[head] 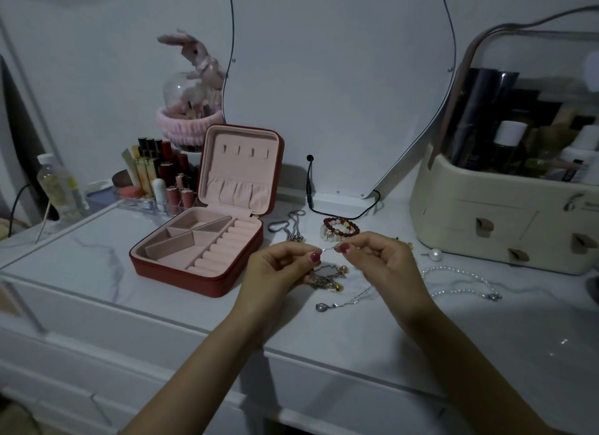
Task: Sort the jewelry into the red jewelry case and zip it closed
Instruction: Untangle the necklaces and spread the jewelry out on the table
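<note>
Jewelry lay spread on the white marble tabletop (97, 249) in front of us, and nothing of it was yet inside the red jewelry case (197, 256). Nearest to us, a thin silver pendant chain (343, 301) lay flat, and at the right a pearl necklace (460, 282) curved over the top. Just behind the pendant chain was a small heap of gold earrings and chain (327, 277), partly hidden under our hands. Our left hand (275, 269) and our right hand (385, 256) were raised over this heap, each with thumb and forefinger pinching one end of a thin small piece (329, 248); we could not tell what kind of piece it was. A single pearl (436, 255) sat beside the cream cosmetic organizer (499, 214). Behind the hands lay a bead bracelet pile (338, 228) and a dark ball chain (290, 225). The case stood open left of our hands, its lid upright, and its pink compartments held nothing. Farther back stood lipsticks (162, 175) and a mirror (340, 87).
</note>
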